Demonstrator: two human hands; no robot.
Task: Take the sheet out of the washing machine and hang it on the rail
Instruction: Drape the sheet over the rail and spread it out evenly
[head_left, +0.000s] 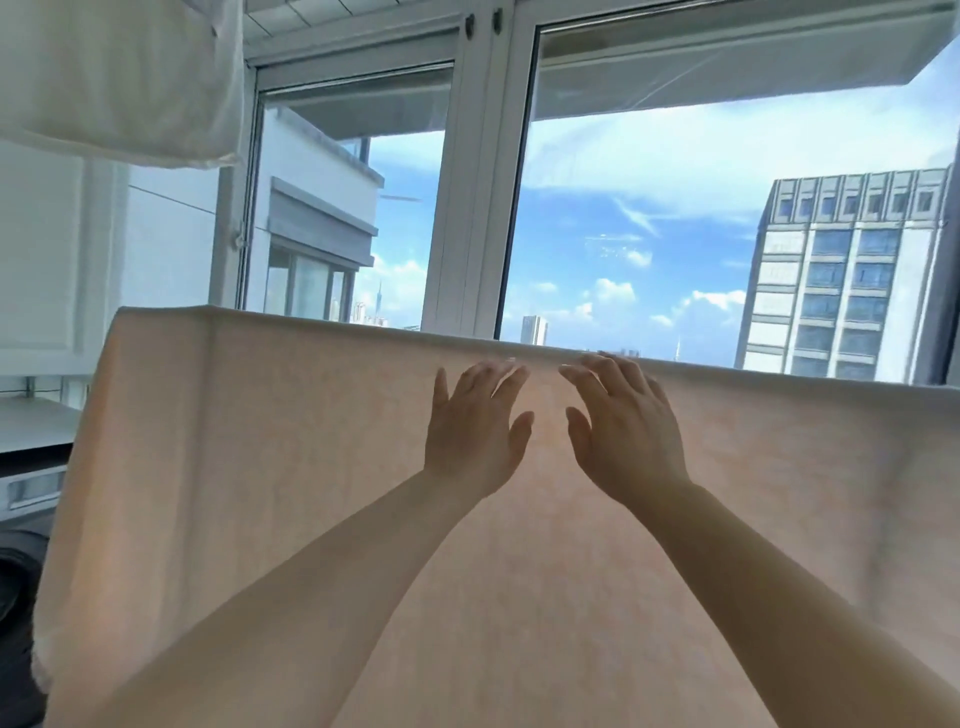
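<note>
Background: white-framed windows (483, 171) giving onto blue sky, cloud and a grey high-rise (841, 275). Foreground: one pale peach sheet (270, 467), draped over a straight horizontal line that runs across the view – the rail itself is hidden beneath the fold. Sheet hangs down toward the viewer, fairly smooth. Left hand (475, 431) and right hand (626, 431): side by side near the top fold, fingers spread and straight, gripping nothing – whether they touch the cloth cannot be told. Upper left: white fabric (119, 78), hanging. Lower left: part of a dark-fronted appliance (21, 561).
</note>
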